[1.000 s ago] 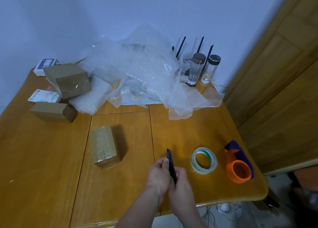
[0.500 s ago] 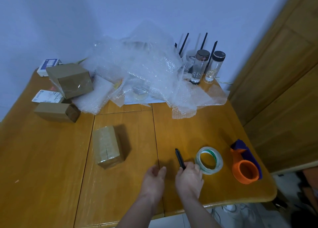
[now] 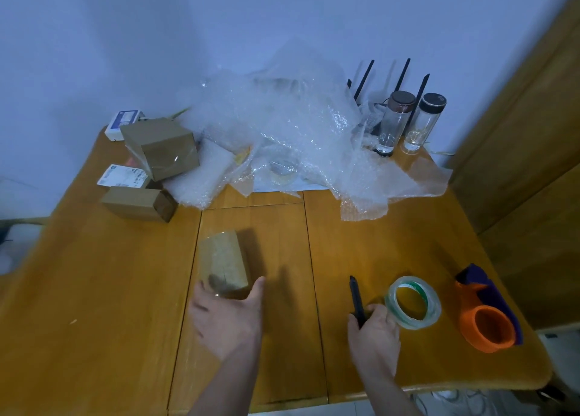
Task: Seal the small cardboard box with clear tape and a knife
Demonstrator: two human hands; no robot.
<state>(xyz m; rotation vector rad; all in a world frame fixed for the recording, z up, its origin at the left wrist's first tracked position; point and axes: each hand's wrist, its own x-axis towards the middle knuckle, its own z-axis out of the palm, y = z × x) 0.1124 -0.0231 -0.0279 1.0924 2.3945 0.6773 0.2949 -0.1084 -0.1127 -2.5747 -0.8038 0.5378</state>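
A small brown cardboard box (image 3: 224, 258) lies on the wooden table (image 3: 94, 305), near its middle. My left hand (image 3: 229, 316) is spread open just in front of the box, fingertips at its near end, blurred. My right hand (image 3: 373, 329) grips the rear end of a slim black knife (image 3: 356, 296) that points away from me and rests low over the table. A roll of clear tape (image 3: 413, 302) lies flat right beside that hand, touching its fingers.
An orange and purple tape dispenser (image 3: 485, 316) sits near the right edge. A heap of bubble wrap (image 3: 282, 139) fills the back. Two glass bottles (image 3: 408, 120) stand at the back right. Two more brown boxes (image 3: 160, 148) and white labelled packs lie at the back left.
My hands have parted. The left one has swung left to the small box. The right one has stayed by the tape roll with the knife, lower to the table.
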